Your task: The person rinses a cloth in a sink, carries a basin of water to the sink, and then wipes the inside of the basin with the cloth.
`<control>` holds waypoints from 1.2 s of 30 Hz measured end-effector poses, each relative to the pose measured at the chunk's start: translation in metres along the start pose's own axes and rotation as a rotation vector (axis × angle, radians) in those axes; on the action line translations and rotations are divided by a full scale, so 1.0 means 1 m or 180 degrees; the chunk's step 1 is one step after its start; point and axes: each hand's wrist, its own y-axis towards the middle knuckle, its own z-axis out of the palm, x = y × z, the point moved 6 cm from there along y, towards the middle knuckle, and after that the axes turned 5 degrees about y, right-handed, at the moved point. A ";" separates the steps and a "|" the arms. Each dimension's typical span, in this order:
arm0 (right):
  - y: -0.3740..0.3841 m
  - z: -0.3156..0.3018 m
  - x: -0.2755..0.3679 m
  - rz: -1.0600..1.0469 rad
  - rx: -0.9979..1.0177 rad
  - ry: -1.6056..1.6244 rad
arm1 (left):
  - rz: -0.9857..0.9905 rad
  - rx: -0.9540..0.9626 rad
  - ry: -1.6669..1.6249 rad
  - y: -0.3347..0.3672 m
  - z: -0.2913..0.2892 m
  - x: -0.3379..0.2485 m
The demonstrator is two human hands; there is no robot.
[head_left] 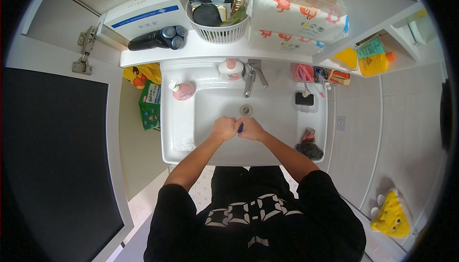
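Note:
Both of my hands are together above the white sink [210,99], just on the near side of its drain. My left hand [224,128] is closed, and what its fingers hold is hidden. Against it, my right hand [252,128] is closed around a small dark blue object [240,128]. Only a short piece of that object shows between the two hands, too little to tell its kind. Behind the drain stands a chrome faucet [249,78]. A pink pump bottle [183,91] sits on the sink's left ledge, and a pink-and-white bottle [231,69] is left of the faucet.
On the right ledge are a pink cup [303,73], a soap dish [304,100] and a dark scrubber [310,150]. The shelf behind holds an electric shaver [160,38], a white basket [222,35] and tissue packs [291,23]. An open cabinet door [114,166] stands at left.

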 end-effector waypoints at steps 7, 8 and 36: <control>-0.011 -0.008 0.018 0.0310 -0.0441 -0.1426 | -0.0094 -0.0279 -0.0023 -0.015 -0.004 -0.003; -0.012 -0.010 0.015 0.0316 -0.0444 -0.1420 | -0.0090 -0.0272 -0.0019 -0.020 -0.004 -0.009; -0.012 -0.054 0.122 -0.2305 -0.0394 -0.1055 | -0.1948 0.2932 -0.6339 -0.069 -0.012 -0.052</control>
